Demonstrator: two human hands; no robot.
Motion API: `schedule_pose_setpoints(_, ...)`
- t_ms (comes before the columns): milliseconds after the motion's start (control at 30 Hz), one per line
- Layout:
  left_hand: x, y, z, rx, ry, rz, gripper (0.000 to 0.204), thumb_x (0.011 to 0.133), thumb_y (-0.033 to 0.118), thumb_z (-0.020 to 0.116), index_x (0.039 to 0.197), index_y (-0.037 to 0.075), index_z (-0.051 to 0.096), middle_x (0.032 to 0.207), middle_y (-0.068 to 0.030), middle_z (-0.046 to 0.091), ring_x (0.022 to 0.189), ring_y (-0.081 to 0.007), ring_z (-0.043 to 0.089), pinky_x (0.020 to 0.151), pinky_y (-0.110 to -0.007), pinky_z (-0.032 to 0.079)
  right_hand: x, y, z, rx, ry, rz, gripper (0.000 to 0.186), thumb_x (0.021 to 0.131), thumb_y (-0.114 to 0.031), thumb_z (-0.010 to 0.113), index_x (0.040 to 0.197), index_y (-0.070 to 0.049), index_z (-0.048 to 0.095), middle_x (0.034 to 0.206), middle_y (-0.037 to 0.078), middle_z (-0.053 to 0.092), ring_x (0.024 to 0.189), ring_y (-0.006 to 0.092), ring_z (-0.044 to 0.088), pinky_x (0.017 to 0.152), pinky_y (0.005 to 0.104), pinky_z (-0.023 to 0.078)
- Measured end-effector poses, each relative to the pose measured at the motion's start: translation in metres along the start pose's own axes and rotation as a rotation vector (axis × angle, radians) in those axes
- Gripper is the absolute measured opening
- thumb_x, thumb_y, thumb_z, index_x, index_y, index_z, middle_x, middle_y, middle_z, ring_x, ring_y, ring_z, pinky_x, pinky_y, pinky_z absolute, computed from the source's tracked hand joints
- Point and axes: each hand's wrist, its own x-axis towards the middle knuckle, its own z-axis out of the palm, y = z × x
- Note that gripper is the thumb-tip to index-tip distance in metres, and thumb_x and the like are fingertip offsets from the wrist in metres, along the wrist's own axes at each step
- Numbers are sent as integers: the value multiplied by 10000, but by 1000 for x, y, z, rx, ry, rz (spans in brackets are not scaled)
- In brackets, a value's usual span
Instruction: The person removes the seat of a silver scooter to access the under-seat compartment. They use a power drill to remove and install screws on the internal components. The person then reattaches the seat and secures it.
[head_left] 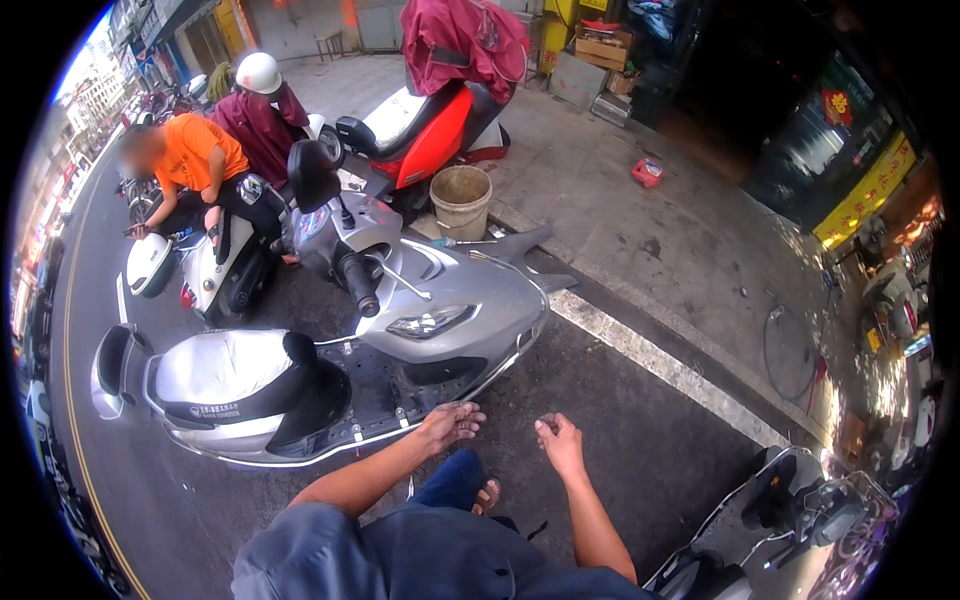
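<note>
A silver-grey scooter stands right in front of me, its front end toward the right. Bare dark metal with several fixing tabs shows along its footboard. My left hand hovers just off the near edge of that footboard, fingers loosely bent and apart, with nothing visible in them. Over the asphalt to the right of the scooter, my right hand is raised with its fingers curled in toward the thumb. Whatever may be between those fingertips is too small to make out. The scooter's seat has a silver cover.
A person in an orange shirt sits on a white scooter at the left. Beyond my scooter are a dirty bucket and a red scooter. A red container stands on the pavement. Another two-wheeler is at lower right.
</note>
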Motion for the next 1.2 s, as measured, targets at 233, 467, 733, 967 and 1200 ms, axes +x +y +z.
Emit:
schedule_pose_setpoints(233,72,69,-11,-218,290,234,287,1011,377,527,985,91,546,691,19,470,570,-102,409,508,-254,336,123,5,-56,-66,-250,0,258,911,-202,682,1040,20,650,785,77,682,661,113,638,603,276,528)
schedule_pose_setpoints(467,169,154,2,-398,432,431,260,1013,340,534,960,88,567,772,-4,568,595,-89,495,499,-235,376,310,49,-110,11,-346,326,263,930,-197,655,1082,16,624,838,65,661,677,127,621,595,277,524)
schedule_pose_setpoints(733,210,248,26,-418,628,650,166,999,153,535,1091,23,580,825,-50,604,576,-104,493,487,-228,393,554,98,-70,-44,-402,503,158,930,-146,649,1003,-6,647,767,70,660,590,147,630,478,291,528)
schedule_pose_setpoints(967,253,261,18,-204,1384,478,173,1024,192,484,1053,61,593,689,18,524,512,-46,411,436,-185,296,784,242,53,-528,-629,277,191,919,-195,630,953,-9,656,787,117,670,608,199,643,521,343,522)
schedule_pose_setpoints(1200,278,259,9,-172,1478,390,220,987,306,587,1010,88,577,652,35,436,466,-46,346,382,-189,249,939,302,193,-803,-671,176,389,858,-347,673,1094,-38,662,1073,229,678,1030,406,641,896,447,512)
